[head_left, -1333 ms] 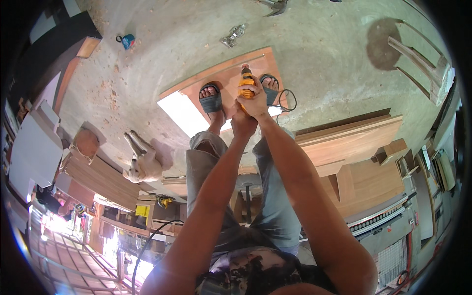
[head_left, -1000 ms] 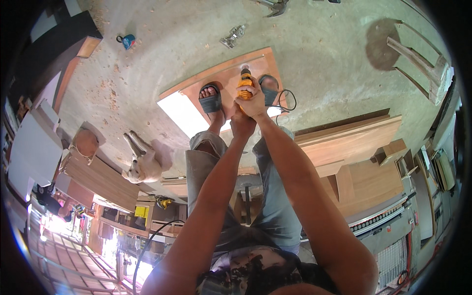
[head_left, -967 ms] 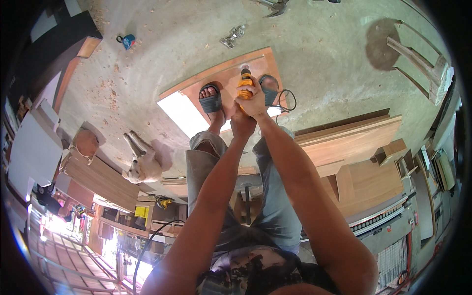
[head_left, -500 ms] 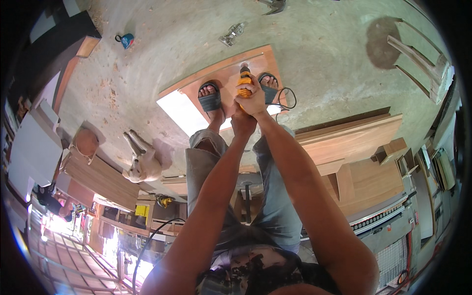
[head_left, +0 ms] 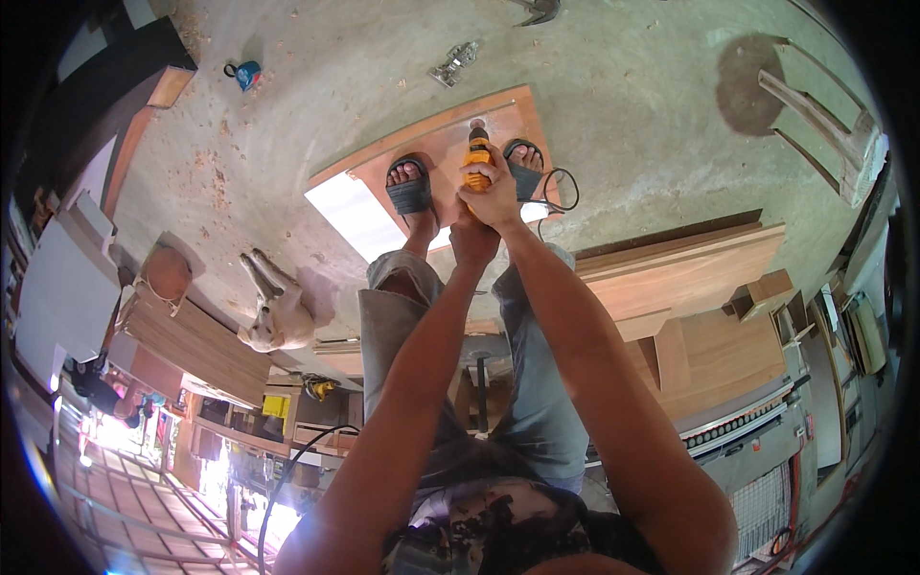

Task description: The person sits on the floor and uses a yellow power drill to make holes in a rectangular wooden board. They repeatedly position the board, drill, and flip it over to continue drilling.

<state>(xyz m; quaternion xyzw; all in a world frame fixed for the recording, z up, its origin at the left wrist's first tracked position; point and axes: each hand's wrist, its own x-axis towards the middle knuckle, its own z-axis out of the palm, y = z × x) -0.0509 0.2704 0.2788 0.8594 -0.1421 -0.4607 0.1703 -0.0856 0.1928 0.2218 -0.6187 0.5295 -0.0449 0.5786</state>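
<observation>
Both hands are closed around a yellow-and-black power drill (head_left: 477, 153). My right hand (head_left: 494, 199) wraps its body from the right, and my left hand (head_left: 470, 238) grips lower down, nearer me, with its fingers mostly hidden. The drill's front end meets a pale round spot near the far edge of a brown wooden panel (head_left: 446, 174); the bit itself cannot be made out. My sandalled feet stand on this panel, one on either side of the drill. A bright white area (head_left: 355, 216) covers the panel's near left part. A black cord (head_left: 572, 182) loops beside the right foot.
Beyond the panel lie shiny metal parts (head_left: 454, 63), a blue object with a dark loop (head_left: 246, 76) and a claw hammer head (head_left: 541, 10). A pale dog (head_left: 280, 316) lies left. Wooden boards (head_left: 690, 266) are stacked right, with a chair (head_left: 848, 144) farther off.
</observation>
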